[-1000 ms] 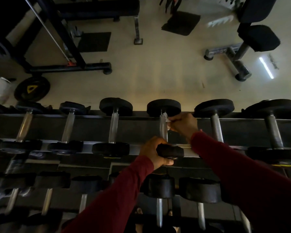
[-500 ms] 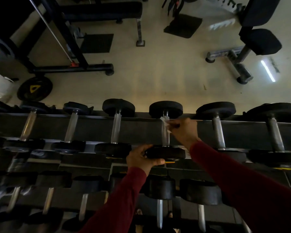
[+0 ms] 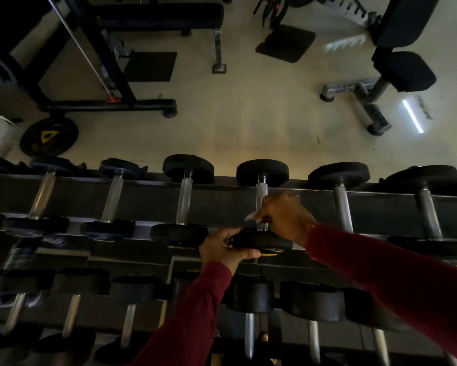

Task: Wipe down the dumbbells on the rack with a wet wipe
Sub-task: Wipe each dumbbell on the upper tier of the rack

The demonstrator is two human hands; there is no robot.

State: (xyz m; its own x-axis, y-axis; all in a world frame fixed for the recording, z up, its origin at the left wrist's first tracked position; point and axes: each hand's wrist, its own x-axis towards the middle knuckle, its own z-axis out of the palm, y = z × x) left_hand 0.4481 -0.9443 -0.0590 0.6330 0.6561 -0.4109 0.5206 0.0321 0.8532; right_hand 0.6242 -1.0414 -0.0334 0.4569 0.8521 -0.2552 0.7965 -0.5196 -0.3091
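Dumbbell handle wiped on the top rack

Dumbbell (image 3: 261,196) is laid across the top rack (image 3: 222,204), its long axis pointing away from the person toward the floor. Its near head is gripped by the left hand (image 3: 222,248). A wet wipe (image 3: 252,216) is pinched against the chrome handle by the right hand (image 3: 283,219).

Dark tiered rack (image 3: 222,204) | top tier: row of dumbbells (image 3: 187,196) | lower tier: more dumbbells | pale floor (image 3: 248,114) behind

right hand (image 3: 284,217) and wet wipe (image 3: 252,216) slid down the dumbbell handle (image 3: 261,192) toward the near head
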